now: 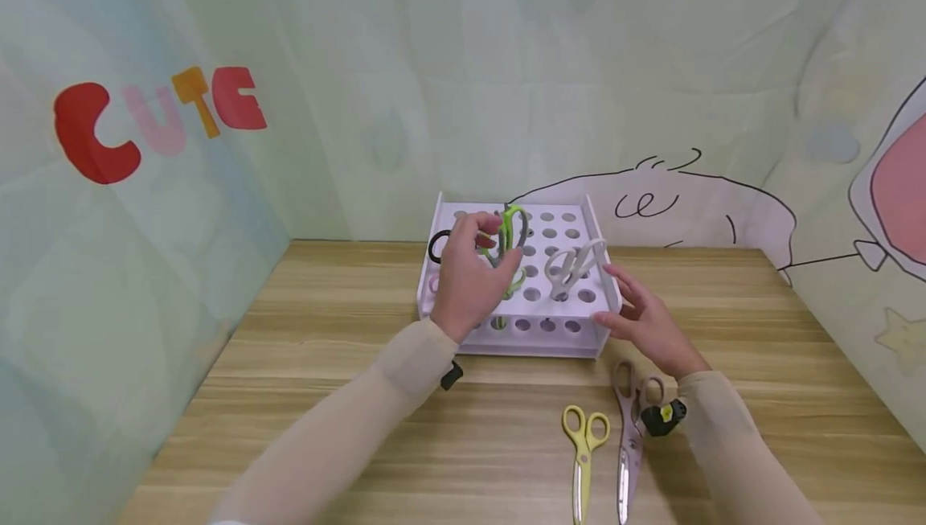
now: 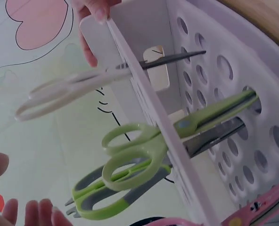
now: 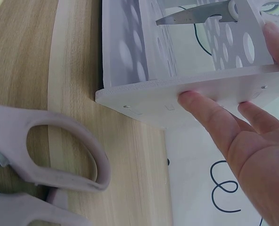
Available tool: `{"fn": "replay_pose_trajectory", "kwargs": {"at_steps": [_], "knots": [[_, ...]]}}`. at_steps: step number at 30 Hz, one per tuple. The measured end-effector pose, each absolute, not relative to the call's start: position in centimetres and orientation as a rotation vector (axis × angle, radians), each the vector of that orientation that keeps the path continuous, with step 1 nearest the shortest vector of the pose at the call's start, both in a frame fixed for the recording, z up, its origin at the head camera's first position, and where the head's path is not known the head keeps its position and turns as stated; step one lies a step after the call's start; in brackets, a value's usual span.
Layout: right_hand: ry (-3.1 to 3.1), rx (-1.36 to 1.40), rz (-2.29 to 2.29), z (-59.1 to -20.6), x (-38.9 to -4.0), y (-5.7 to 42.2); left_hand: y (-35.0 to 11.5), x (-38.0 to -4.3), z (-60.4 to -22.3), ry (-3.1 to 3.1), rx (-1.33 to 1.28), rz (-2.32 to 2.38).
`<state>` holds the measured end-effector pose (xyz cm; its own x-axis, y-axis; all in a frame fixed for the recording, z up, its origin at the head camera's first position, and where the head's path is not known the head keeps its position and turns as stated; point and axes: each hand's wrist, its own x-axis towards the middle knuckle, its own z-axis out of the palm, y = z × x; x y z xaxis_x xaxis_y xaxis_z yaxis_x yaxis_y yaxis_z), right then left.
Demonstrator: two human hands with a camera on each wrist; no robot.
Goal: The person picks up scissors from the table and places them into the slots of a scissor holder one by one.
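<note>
"CUTE" lettering (image 1: 191,87) on backdrop (image 1: 362,107), left hand (image 1: 470,276) spread beside green-grey scissors (image 1: 509,227), right hand (image 1: 654,328) spread against white rack (image 1: 531,312)

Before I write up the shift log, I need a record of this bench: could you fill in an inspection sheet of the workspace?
Surface: wood-grain table; yellow scissors and purple scissors lie on it.
Job's things: white rack holding white scissors, light green scissors, green-and-grey scissors and pink scissors; a black handle loop shows at its left.
Clutter: nothing seen.
Left hand: beside the green-and-grey scissors; the left wrist view shows no contact.
Right hand: holds the rack at its right side.
Cables: nothing seen.
Surroundings: printed backdrop behind and on both sides, with colourful lettering at left and a balloon drawing at right.
</note>
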<state>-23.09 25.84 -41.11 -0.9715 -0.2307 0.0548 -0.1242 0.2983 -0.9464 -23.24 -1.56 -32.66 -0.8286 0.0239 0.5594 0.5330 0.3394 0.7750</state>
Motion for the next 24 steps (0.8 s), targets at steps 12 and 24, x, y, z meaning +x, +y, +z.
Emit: {"fn": "replay_pose_trajectory", "kwargs": {"at_steps": [12,24], "knots": [[2.423,-0.36,-1.804,-41.0,-23.2,25.8,-1.3,-21.1,-36.0,-2.283,-0.496,-1.669],[2.38,-0.387,-1.819,-41.4,-23.7,26.3,-0.5,-19.6,-39.5,-2.578,-0.54,-1.682]]}}
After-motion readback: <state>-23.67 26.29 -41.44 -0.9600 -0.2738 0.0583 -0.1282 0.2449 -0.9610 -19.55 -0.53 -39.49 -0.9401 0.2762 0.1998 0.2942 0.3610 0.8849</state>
